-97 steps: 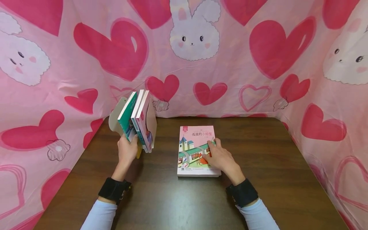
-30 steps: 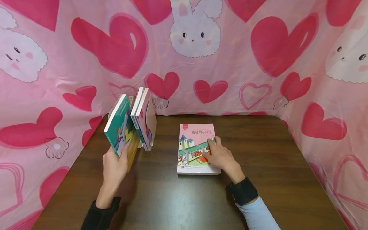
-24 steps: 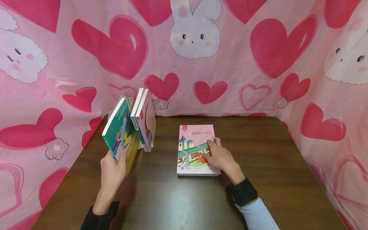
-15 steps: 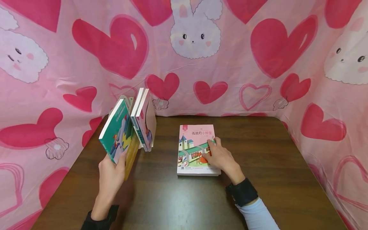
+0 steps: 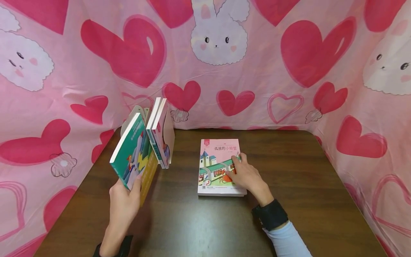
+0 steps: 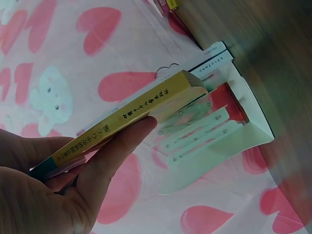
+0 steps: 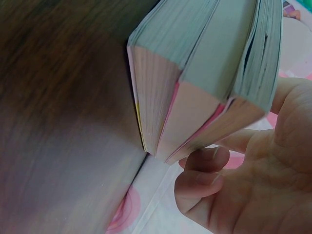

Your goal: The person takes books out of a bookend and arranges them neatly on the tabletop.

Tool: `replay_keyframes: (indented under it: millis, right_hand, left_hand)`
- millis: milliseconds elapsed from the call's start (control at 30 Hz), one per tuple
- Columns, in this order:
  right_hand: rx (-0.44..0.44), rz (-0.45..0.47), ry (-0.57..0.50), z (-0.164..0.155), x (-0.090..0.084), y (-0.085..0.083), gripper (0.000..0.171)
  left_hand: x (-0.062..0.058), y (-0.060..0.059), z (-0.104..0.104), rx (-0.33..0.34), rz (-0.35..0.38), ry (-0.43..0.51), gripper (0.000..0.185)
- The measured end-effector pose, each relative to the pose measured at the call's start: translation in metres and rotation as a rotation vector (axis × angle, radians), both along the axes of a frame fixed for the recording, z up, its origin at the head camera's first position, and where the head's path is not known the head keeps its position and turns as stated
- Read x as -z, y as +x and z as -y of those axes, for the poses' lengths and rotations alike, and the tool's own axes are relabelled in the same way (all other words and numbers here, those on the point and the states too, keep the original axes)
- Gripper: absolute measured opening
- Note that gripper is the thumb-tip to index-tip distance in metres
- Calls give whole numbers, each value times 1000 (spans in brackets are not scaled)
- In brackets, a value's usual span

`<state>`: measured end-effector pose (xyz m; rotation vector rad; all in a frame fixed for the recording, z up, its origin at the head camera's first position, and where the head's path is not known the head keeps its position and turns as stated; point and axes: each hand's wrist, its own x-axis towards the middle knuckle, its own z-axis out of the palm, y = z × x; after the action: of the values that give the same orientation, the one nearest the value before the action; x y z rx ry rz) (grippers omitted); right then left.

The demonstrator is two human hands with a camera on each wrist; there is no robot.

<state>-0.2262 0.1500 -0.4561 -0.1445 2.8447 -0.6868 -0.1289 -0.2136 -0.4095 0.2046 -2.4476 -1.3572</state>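
Note:
My left hand [image 5: 123, 203] grips a green-and-yellow picture book [image 5: 130, 153] by its lower end, holding it tilted in front of a white book stand [image 5: 169, 137]. The left wrist view shows the book's yellow spine [image 6: 122, 119], with the thumb along one cover. Two thin books [image 5: 158, 139] stand upright in the stand's right side. At the table's middle lies a stack topped by a pink-covered book [image 5: 216, 166]. My right hand [image 5: 248, 175] rests on its right side, thumb and finger on the cover. Three thick page blocks [image 7: 200, 73] show in the right wrist view.
The dark wooden table [image 5: 289, 167] carries the stand at its back left. A pink cloth [image 5: 263, 71] with hearts and rabbits hangs behind and along both sides. In the left wrist view, the stand's slotted base [image 6: 204, 129] shows beyond the held book.
My left hand has drawn the green-and-yellow book out of the stand, toward me and to the left. Lately it has come slightly nearer still. The right hand and the stack have stayed put.

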Motion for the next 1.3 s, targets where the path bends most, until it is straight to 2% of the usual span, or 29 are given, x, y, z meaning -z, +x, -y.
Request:
replay_keyframes:
  millis: [333, 500, 767, 967, 1133, 1300]
  right_hand:
    - [-2, -3, 5, 0, -1, 0, 81]
    - [-2, 2, 10, 0, -1, 0, 81]
    - [0, 8, 9, -1, 1, -1, 82]
    - [-3, -1, 14, -1, 1, -2, 82]
    - [-3, 0, 16, -1, 2, -2, 82]
    - [-1, -3, 12, -1, 2, -1, 82]
  left_hand:
    - [-6, 10, -4, -30, 12, -13, 55]
    - [-9, 15, -6, -22, 3, -14, 54]
    - [-10, 17, -10, 10, -58, -17, 52]
    - [-11, 17, -13, 37, -51, -17, 51]
    - [-11, 18, -16, 64, -18, -3, 50]
    - [-9, 18, -21, 86, -27, 11, 46]
